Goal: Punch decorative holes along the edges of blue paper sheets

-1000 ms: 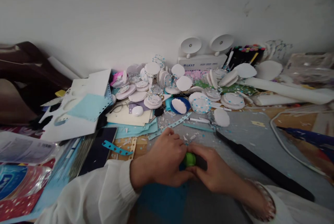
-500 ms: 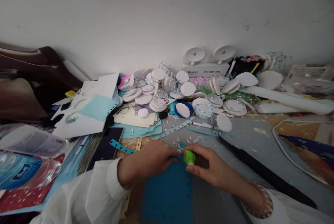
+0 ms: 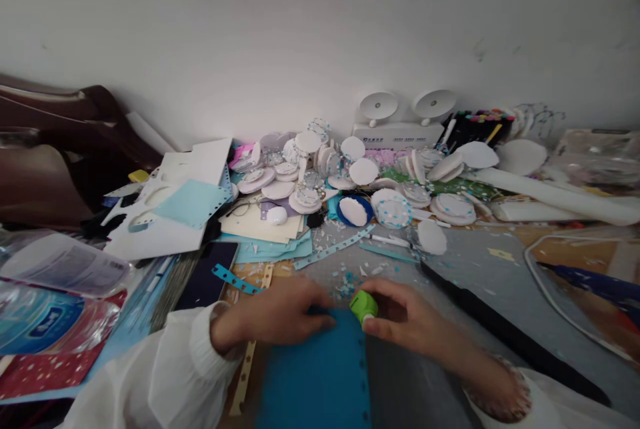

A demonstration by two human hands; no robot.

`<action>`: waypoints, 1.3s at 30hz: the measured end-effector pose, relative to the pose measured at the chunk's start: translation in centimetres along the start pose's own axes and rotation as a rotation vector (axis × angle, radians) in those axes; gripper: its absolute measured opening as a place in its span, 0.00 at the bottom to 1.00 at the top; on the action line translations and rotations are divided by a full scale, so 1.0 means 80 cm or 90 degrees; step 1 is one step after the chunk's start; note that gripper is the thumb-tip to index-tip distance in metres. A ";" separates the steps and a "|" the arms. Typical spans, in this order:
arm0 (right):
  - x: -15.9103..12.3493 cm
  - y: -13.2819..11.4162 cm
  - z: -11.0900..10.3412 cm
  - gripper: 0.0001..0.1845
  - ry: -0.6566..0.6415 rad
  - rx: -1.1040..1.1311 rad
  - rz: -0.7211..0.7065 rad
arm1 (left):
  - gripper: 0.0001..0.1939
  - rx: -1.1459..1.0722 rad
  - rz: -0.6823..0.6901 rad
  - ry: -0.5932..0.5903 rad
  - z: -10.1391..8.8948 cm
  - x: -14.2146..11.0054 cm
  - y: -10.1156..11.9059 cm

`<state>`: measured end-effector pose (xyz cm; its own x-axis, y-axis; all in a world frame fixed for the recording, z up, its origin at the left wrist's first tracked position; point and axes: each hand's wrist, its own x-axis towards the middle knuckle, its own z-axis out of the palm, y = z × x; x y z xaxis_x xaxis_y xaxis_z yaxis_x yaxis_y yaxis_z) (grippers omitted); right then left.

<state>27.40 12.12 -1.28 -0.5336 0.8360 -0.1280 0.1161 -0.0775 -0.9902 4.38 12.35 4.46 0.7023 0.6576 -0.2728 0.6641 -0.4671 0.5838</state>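
A sheet of bright blue paper (image 3: 315,382) lies in front of me, with a row of small punched holes along its right edge. My left hand (image 3: 285,309) grips the far left part of the sheet, thumb on top, its other fingers partly hidden. In my right hand (image 3: 400,312) is a small green craft paper punch (image 3: 364,308), held between thumb and fingers at the sheet's far right corner. Whether the paper sits inside the punch's slot I cannot tell. Tiny blue and white paper bits (image 3: 345,282) are scattered just beyond both hands.
Behind the hands is a pile of white paper discs (image 3: 305,199) and beaded rings. A long black tool (image 3: 500,322) lies on the grey mat (image 3: 470,256) at right. To the left are cut-out white card (image 3: 150,229), a dark phone-like slab (image 3: 207,276) and a clear plastic pack (image 3: 60,322).
The green punch has tilted and shifted slightly towards me. My left hand has moved a little left, and the far end of the blue sheet shows more clearly.
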 end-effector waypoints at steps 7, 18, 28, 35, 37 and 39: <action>0.000 0.008 -0.005 0.17 0.161 -0.149 -0.133 | 0.03 0.094 0.002 0.056 0.011 -0.008 -0.013; -0.002 0.005 0.020 0.05 0.165 -0.486 -0.580 | 0.18 -0.114 0.150 0.402 0.055 0.007 0.002; -0.001 0.005 -0.017 0.10 0.315 -0.685 -0.421 | 0.21 -0.160 0.192 0.428 0.057 0.001 -0.021; 0.026 0.033 -0.050 0.13 0.280 -0.867 -0.245 | 0.19 -0.105 0.163 0.434 0.061 -0.003 -0.026; 0.029 0.037 -0.054 0.12 0.255 -0.853 -0.215 | 0.18 -0.092 0.161 0.444 0.061 -0.003 -0.025; 0.030 0.038 -0.056 0.11 0.254 -0.838 -0.212 | 0.18 -0.095 0.159 0.454 0.061 -0.002 -0.024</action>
<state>30.24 16.32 -4.31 -0.4469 0.8269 0.3413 0.8368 0.5213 -0.1673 4.24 10.26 -0.37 0.4577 0.7885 0.4107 0.4301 -0.6007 0.6739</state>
